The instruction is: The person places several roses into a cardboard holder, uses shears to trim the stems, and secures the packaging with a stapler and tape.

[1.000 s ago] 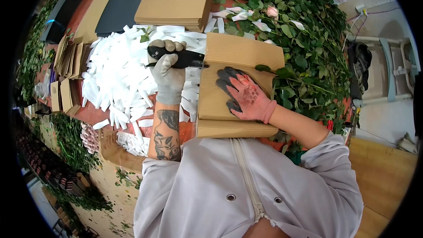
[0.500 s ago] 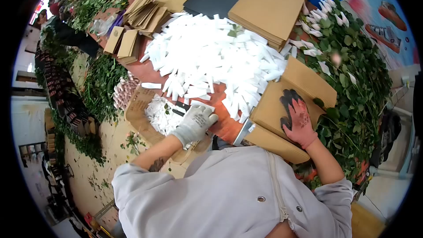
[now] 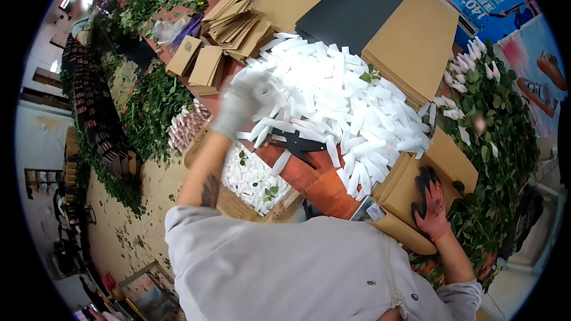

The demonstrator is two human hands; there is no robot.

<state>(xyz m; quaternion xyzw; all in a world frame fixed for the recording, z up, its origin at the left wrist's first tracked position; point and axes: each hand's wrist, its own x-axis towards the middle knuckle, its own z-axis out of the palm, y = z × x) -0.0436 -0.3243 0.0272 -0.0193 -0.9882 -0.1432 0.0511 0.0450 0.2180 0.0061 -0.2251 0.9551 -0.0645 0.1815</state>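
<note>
My left hand (image 3: 245, 101), in a pale grey glove, is over the left edge of a heap of white foam-like sleeves (image 3: 333, 89); motion smears its fingers. A black plier-like tool (image 3: 297, 144) with spread handles lies at the near edge of this heap, apart from the hand. My right hand (image 3: 431, 205), in a red glove with black fingers, rests with fingers apart on a stack of folded brown cardboard (image 3: 395, 187).
A cardboard box (image 3: 232, 202) of white scraps stands at the table's near left. Small cardboard pieces (image 3: 235, 27) are piled at the back left. Large sheets (image 3: 416, 41) lie behind the heap. Wrapped white roses (image 3: 461, 74) and leafy stems (image 3: 505, 137) fill the right.
My left hand has moved up and away from the black tool, which now lies uncovered on the table. My right hand stays on the cardboard. The camera view has shifted.
</note>
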